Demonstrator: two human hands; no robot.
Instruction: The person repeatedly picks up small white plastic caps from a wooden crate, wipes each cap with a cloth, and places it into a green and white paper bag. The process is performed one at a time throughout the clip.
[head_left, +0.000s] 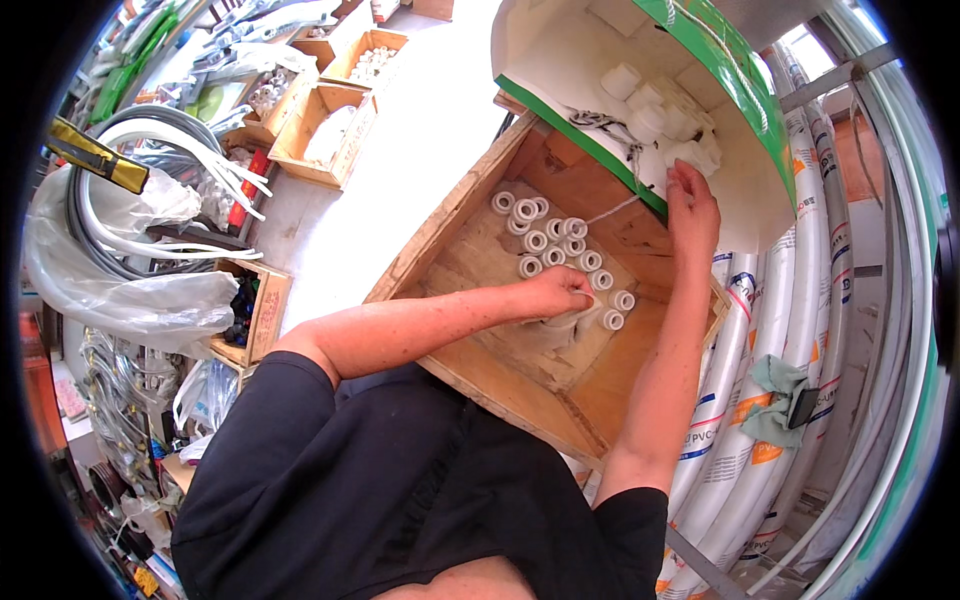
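Note:
A wooden box (442, 259) stands in front of me, tilted in view. On its floor, several white plastic pipe fittings (535, 241) stand in loose rows with their round openings up. My left hand (556, 292) is low over these fittings, fingers curled; whether one is between them is hidden. A green and white bag (570, 124) with rope handles lies open against the box's far side. Inside it is a pile of similar white fittings (649, 120), with dark twisted cord beside them. My right hand (691, 196) reaches into the bag, fingertips at the pile's near edge; its grasp is unclear.
Wrapped white PVC pipes (720, 375) stand along the right, with a green cloth (776, 401) on them. Left of me are coiled hoses (112, 202), clear plastic sheeting (135, 300) and small wooden boxes (324, 135) of parts. A metal rack bar (840, 79) crosses at upper right.

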